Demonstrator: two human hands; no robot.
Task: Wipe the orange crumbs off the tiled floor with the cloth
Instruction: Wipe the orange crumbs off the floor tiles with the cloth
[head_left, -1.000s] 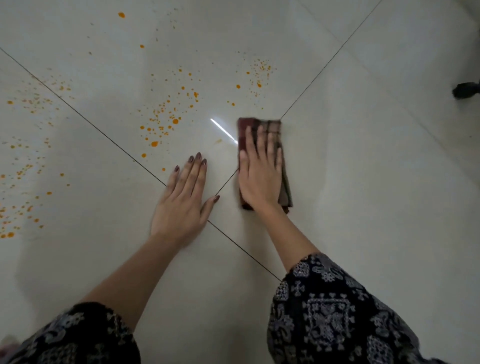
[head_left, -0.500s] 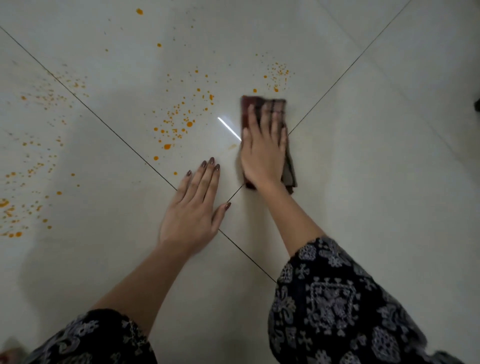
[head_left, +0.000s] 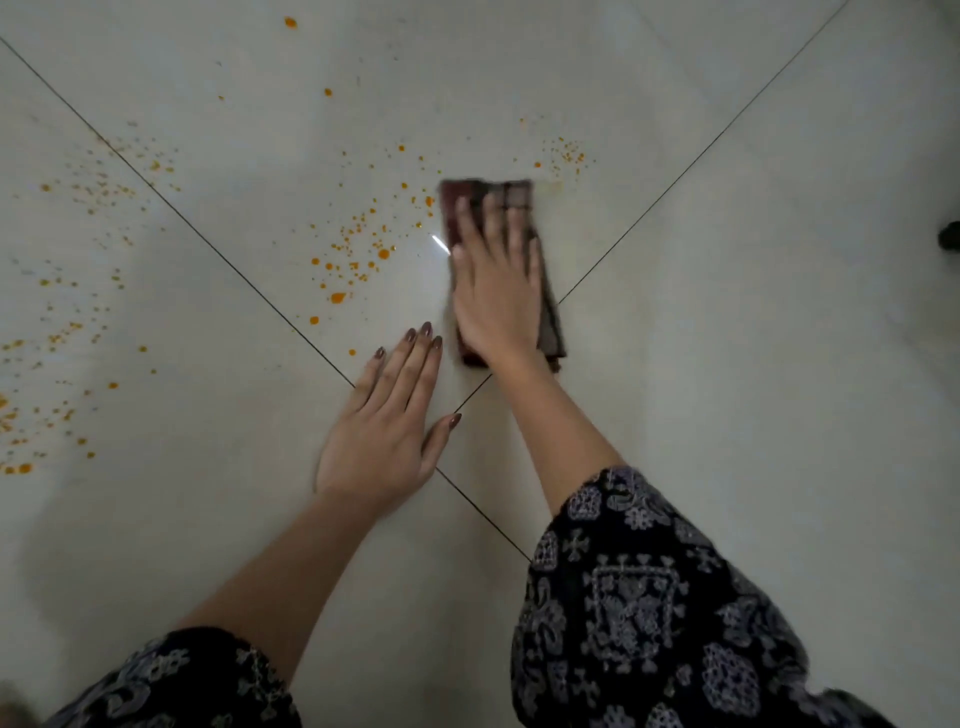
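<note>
A: Fingers (head_left: 511, 228) of the right hand (head_left: 496, 296) lie flat, spread, pressing the folded cloth (head_left: 519, 195) to the tiled floor (head_left: 727, 364).

B: Left hand (head_left: 387, 421) flat, near-left of it. Orange crumbs (head_left: 358, 254) lie just left of the cloth.

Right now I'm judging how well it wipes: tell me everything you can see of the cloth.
The cloth is a dark maroon checked fabric, folded into a long rectangle and lying flat on the tiled floor. The right hand presses on it, palm down, fingers spread. It is motion-blurred. Orange crumbs lie left of it.
</note>
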